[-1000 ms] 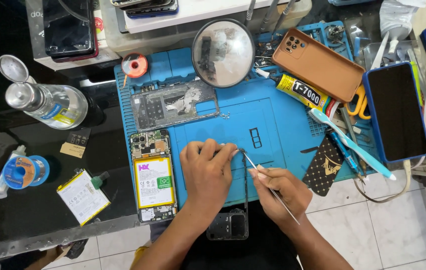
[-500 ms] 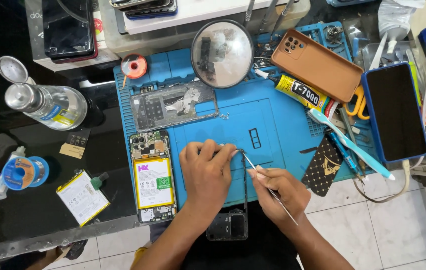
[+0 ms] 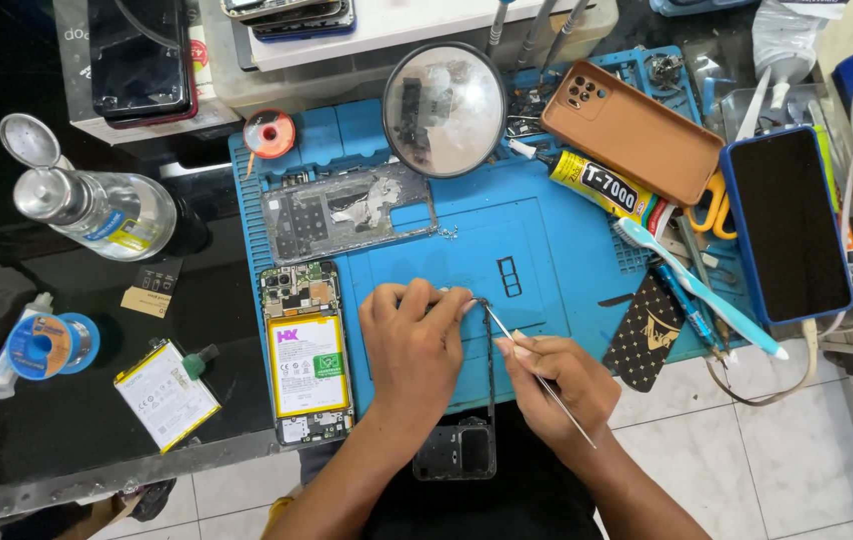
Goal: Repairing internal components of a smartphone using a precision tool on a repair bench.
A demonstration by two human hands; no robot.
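Observation:
My left hand presses down on a thin black phone frame lying on the blue work mat, fingertips at the frame's top edge. My right hand pinches slim metal tweezers, whose tip touches the frame's upper right corner near my left fingertips. An opened phone with a yellow-labelled battery lies just left of my left hand. Most of the frame's middle is hidden under my left hand.
On the mat lie a grey phone back panel, a round mirror, a glue tube, a brown phone case and a toothbrush. A dark phone lies right. Left are a clear bottle, a tape roll and a spare battery.

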